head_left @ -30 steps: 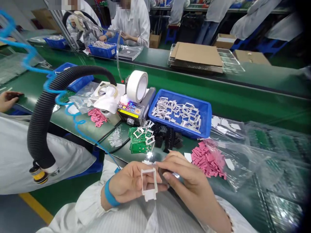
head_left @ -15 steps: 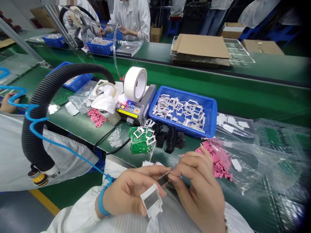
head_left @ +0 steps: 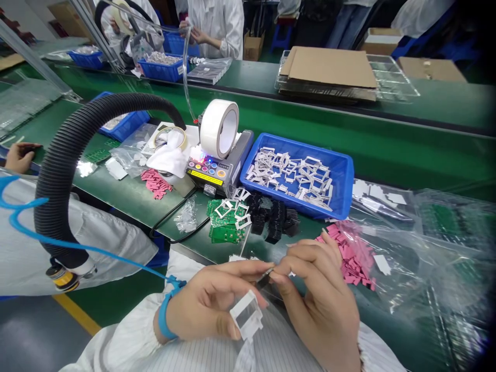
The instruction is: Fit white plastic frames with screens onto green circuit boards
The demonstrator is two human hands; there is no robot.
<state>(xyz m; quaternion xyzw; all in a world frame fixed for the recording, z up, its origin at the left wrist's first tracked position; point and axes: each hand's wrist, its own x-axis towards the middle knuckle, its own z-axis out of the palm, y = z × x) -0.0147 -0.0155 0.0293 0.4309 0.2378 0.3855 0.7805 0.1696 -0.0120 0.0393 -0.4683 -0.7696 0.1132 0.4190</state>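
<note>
My left hand (head_left: 205,305), with a blue wrist strap (head_left: 168,310), holds a small white plastic frame (head_left: 247,316) by its edge at the thumb. The frame is tilted, and its window looks clear or greyish. Between the fingertips of both hands is a small, thin dark piece (head_left: 264,280); my right hand (head_left: 315,305) pinches its near end with thumb and forefinger. The fingers partly hide this piece, so its exact kind cannot be made out. Beyond my hands lie green circuit boards (head_left: 227,235) with a few white frames on top, and stacked black parts (head_left: 274,222).
A blue bin (head_left: 344,191) of white frames stands behind the black parts. Left of it is a tape dispenser (head_left: 211,175) with a white roll (head_left: 219,129). Pink pieces (head_left: 354,258) and plastic bags lie right. A black hose (head_left: 58,170) arches left, near a co-worker's hand (head_left: 19,157).
The view has shifted slightly. The white frame and the dark piece have tilted a little in my fingers. The blue coiled cord has swung at the left, and the co-worker's hand there has moved.
</note>
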